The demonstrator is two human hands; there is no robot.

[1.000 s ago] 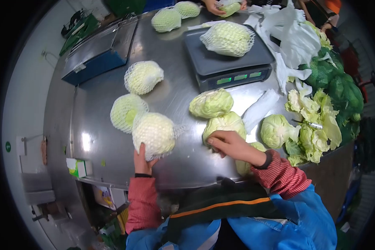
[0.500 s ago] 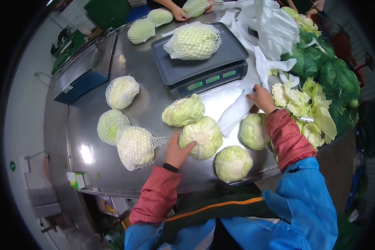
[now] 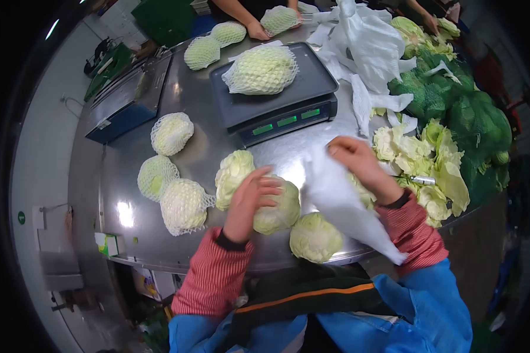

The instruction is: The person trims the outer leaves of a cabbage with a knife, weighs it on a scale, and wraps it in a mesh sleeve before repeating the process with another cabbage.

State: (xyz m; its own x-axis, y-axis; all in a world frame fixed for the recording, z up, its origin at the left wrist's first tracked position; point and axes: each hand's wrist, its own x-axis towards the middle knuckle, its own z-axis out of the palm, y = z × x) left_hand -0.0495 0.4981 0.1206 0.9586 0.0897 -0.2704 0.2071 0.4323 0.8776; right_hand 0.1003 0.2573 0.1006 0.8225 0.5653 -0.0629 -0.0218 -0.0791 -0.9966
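My right hand [image 3: 366, 169] pinches the upper end of a white foam net sleeve [image 3: 343, 203], which hangs down blurred across the front right of the steel table. Part of a cabbage [image 3: 361, 189] shows behind the sleeve. My left hand [image 3: 250, 203] has its fingers stretched out, overlapping the left side of a bare cabbage [image 3: 284, 207]. Just beyond that hand sits another bare cabbage [image 3: 232, 170]. Nearest the table's front edge is a third one [image 3: 315, 237].
A scale [image 3: 277, 94] carries a netted cabbage [image 3: 264, 70]. Several netted cabbages [image 3: 184, 206] lie at left, near a blue-sided steel box [image 3: 129, 97]. At right are white sleeves [image 3: 368, 41], loose leaves [image 3: 447, 170] and green net sacks [image 3: 480, 123]. Another person's hands [image 3: 258, 30] hold a netted cabbage at the back.
My right hand has lifted the white foam net sleeve off the table and drawn it up and left. My left hand has shifted up, its fingers straightening over the cabbage.
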